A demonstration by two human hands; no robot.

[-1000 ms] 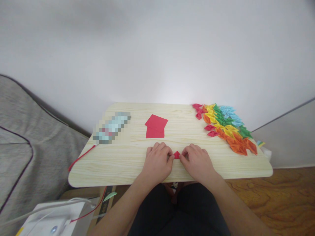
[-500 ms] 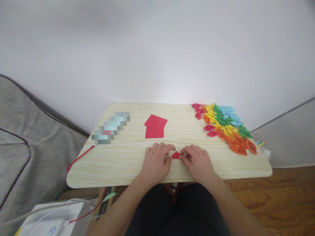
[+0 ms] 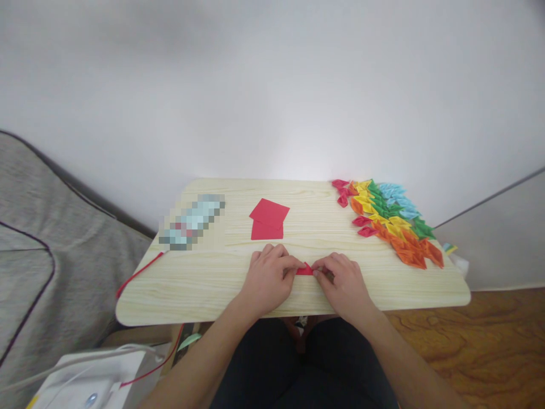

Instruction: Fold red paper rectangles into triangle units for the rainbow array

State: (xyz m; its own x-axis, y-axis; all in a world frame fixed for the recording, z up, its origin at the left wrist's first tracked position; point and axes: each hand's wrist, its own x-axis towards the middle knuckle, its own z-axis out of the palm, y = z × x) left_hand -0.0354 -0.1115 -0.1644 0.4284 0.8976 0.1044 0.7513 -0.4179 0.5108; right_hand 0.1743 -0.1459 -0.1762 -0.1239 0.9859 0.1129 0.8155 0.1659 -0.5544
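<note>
A small folded piece of red paper (image 3: 304,271) lies on the pale wood-grain table (image 3: 204,289), near its front edge. My left hand (image 3: 269,279) is at its left side, thumb and index finger closed on the paper, the fingertip pressing near its top. From the right, my right hand (image 3: 343,279) pinches the paper's right corner between thumb and fingers. Beyond my left hand, red paper squares (image 3: 269,216) overlap one another on the table.
Several folded paper pieces in red, orange, yellow, green and blue (image 3: 389,216) cover the right rear of the table. A pixelated object (image 3: 191,221) with a red cord (image 3: 138,275) lies at the left. A white wall (image 3: 272,102) stands behind.
My left index finger has come down and rightward onto the paper's top. The red paper's peak, a clear triangle before, now looks lower and partly covered. The right hand has barely moved.
</note>
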